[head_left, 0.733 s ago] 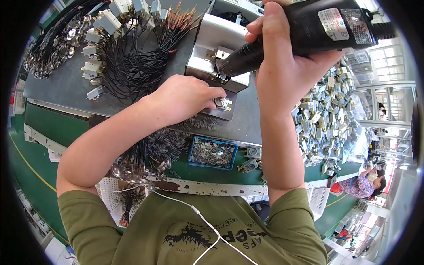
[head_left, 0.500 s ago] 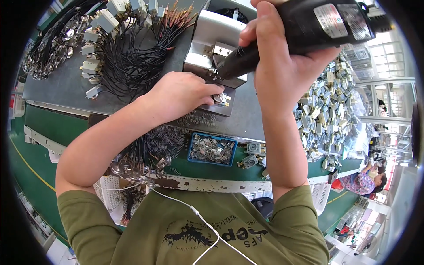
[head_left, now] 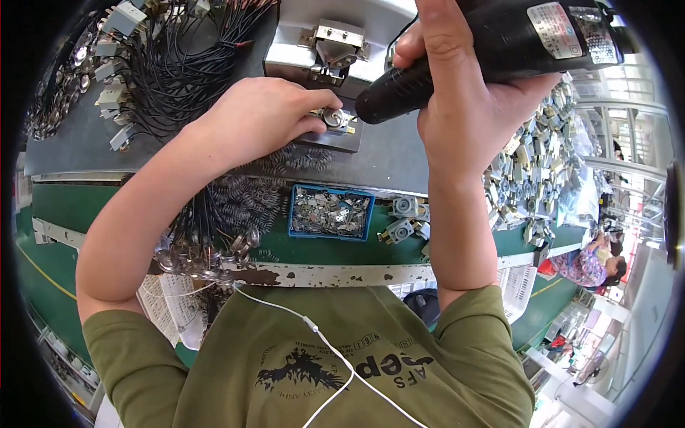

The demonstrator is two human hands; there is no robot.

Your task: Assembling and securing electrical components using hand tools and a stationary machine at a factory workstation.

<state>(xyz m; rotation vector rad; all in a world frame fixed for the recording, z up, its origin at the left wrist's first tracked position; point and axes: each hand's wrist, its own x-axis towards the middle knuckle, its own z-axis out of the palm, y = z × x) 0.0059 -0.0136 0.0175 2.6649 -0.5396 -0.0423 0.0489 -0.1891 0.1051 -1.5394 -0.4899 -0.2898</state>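
My left hand (head_left: pixel 260 114) is closed, thumb and index finger pinching a small part with a round metal top (head_left: pixel 334 118). This part sits on a dark metal block (head_left: pixel 339 143) at the bench's middle. My right hand (head_left: pixel 460 100) wraps around a black electric screwdriver (head_left: pixel 492 43), its thumb lying along the body. The dark nose of the tool points left, close to the part but apart from it. Behind the block stands a silver metal housing (head_left: pixel 289 57) with a clamp-like fixture (head_left: pixel 335 50) in it. My fingers cover the part's left side.
Bundles of black wires (head_left: pixel 178 78) with pale connectors lie at left. Coil springs (head_left: pixel 246 203) are heaped before my left forearm, beside a blue tray (head_left: pixel 290 221) of small metal pieces. Grey plastic housings (head_left: pixel 531 160) pile up at right. A co-worker (head_left: pixel 585 265) sits far right.
The screwdriver's nose has come away from the metal housing and fixture, to the right. My left hand still pinches the part. The whole view has shifted slightly.
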